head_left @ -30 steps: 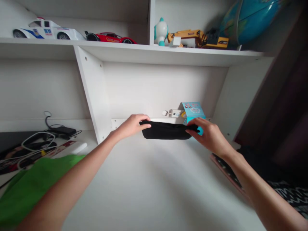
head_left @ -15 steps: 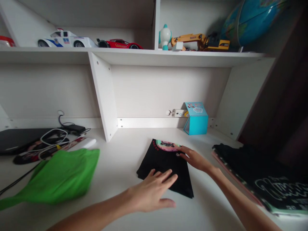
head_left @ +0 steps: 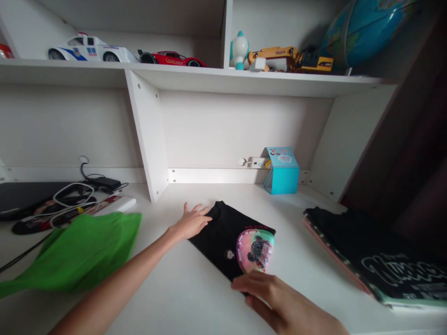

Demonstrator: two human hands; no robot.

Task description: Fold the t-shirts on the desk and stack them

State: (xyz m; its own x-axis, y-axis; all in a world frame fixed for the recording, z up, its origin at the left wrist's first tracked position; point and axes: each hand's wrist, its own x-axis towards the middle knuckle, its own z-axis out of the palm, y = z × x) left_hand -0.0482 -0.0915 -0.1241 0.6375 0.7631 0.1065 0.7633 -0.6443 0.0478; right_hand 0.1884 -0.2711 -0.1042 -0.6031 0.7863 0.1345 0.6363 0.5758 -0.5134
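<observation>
A folded black T-shirt point(head_left: 216, 237) lies on the white desk, its collar at the far left and a round pink and green print of a dark figure facing up on its right part. My left hand point(head_left: 192, 222) is open, fingers spread, with its fingertips on the shirt's left edge beside the collar. At the shirt's near corner, my right hand point(head_left: 268, 293) is closed in a pinch on the cloth; the fingers hide that corner and part of the print's lower edge.
Left of the shirt lies a green cloth point(head_left: 87, 251), with cables point(head_left: 75, 195) and a black adapter point(head_left: 106, 182) behind it. On the right is a stack of folded dark clothes point(head_left: 377, 256). A blue desk calendar point(head_left: 284, 179) stands at the back. Toy vehicles point(head_left: 91, 49) and a globe point(head_left: 366, 32) fill the shelf above.
The shirt has turned, so its collar and more of the print show. My left hand has moved up and left to the collar side; my right hand has come down to the near corner.
</observation>
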